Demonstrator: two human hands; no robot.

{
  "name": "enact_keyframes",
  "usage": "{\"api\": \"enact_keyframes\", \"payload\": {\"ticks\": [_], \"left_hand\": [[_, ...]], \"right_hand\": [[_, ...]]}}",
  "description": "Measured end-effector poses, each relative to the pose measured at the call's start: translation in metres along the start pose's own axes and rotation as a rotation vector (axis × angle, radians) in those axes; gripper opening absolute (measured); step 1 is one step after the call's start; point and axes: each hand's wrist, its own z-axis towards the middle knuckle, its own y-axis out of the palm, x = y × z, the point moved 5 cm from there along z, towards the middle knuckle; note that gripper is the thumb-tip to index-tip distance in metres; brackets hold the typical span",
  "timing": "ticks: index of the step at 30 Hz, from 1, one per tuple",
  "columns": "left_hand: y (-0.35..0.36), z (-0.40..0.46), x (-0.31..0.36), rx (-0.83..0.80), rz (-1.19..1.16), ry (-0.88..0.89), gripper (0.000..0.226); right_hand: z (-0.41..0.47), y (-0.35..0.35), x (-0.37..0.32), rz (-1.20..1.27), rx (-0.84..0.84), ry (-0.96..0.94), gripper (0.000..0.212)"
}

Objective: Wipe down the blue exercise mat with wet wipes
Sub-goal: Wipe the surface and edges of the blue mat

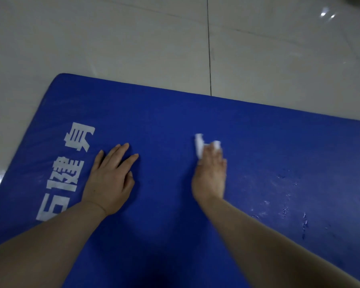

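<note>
The blue exercise mat point(175, 121) looks like matt, smooth vinyl or foam, with white printed characters point(69, 173) and a scuffed, flaking patch point(289, 200) on its right part. The wet wipe point(200, 146) is soft white cloth-like sheet. The tiled floor point(133, 42) is pale, glossy, reflecting light.

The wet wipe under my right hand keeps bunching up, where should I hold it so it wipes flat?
Come from above and press the wet wipe with flat fingers on its loose far end, which sticks out crumpled past the right hand. The blue mat beneath is flat, so spreading it should work.
</note>
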Motion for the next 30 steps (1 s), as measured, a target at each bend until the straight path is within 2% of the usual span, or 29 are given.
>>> {"api": "enact_keyframes", "payload": {"ticks": [4, 7, 14, 16, 18, 20, 22, 24, 27, 30], "left_hand": [[-0.001, -0.001, 0.000, 0.017, -0.001, 0.003, 0.042], [0.000, 0.000, -0.001, 0.013, -0.001, 0.004, 0.041], [-0.001, 0.000, -0.001, 0.004, 0.007, 0.012, 0.058], [-0.001, 0.000, -0.001, 0.009, 0.007, 0.011, 0.055], [-0.001, 0.001, -0.001, 0.013, -0.001, 0.004, 0.050], [-0.001, 0.001, -0.001, 0.021, -0.010, 0.002, 0.049], [-0.001, 0.000, 0.000, 0.023, -0.014, 0.003, 0.048], [-0.001, 0.001, 0.000, 0.022, -0.018, 0.004, 0.048], [-0.001, 0.001, -0.001, 0.017, -0.015, 0.007, 0.048], [-0.001, 0.000, -0.001, 0.018, -0.009, 0.004, 0.046]], "right_hand": [[-0.039, 0.029, -0.081, 0.113, -0.195, -0.327, 0.071], [-0.042, 0.031, -0.080, 0.104, -0.255, -0.380, 0.070], [-0.002, -0.016, 0.048, -0.016, -0.070, 0.068, 0.049], [-0.001, -0.025, 0.080, 0.000, -0.033, 0.190, 0.045], [-0.004, -0.028, 0.093, 0.031, -0.018, 0.297, 0.044], [-0.008, -0.023, 0.080, -0.010, -0.020, 0.300, 0.044], [-0.015, -0.014, 0.046, -0.060, -0.025, 0.186, 0.047], [-0.030, 0.000, -0.003, -0.037, -0.042, -0.005, 0.054], [-0.066, 0.026, -0.073, 0.053, -0.189, -0.331, 0.070], [-0.081, 0.035, -0.092, 0.097, -0.300, -0.456, 0.073]]}}
